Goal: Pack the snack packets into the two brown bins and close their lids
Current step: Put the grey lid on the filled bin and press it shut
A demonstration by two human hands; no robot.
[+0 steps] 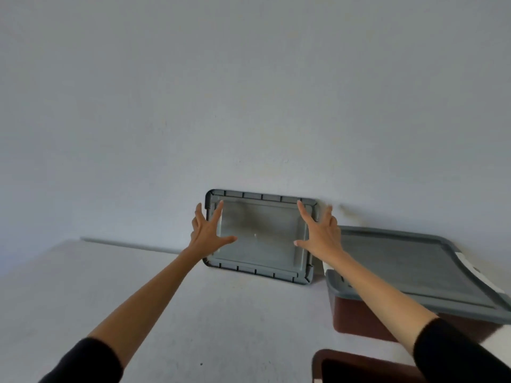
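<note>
Two hands reach forward with all fingers straight and spread wide, gripping nothing. The left hand (206, 233) lies over the left edge of a grey lid (260, 244), its index finger pointing up across the lid's inner face and its thumb stretched right over the lower part. The right hand (322, 234) mirrors it at the lid's right edge, index finger up near the top right corner, thumb pointing left. Whether the fingertips actually touch the plastic cannot be told. The lid stands on its long edge on a white surface (83, 286) and leans back against the pale wall (249, 106), its ribbed underside facing the camera. Just right of it sits a brown bin (356, 322) with a second lid (409, 269) lying on top; that lid looks slightly askew, its near right corner overhanging. At the bottom edge, near the right forearm, the rim of an open bin (331, 357) shows, dark inside. Both forearms are bare, ending in black sleeves (88, 363) at the frame's lower corners.
</note>
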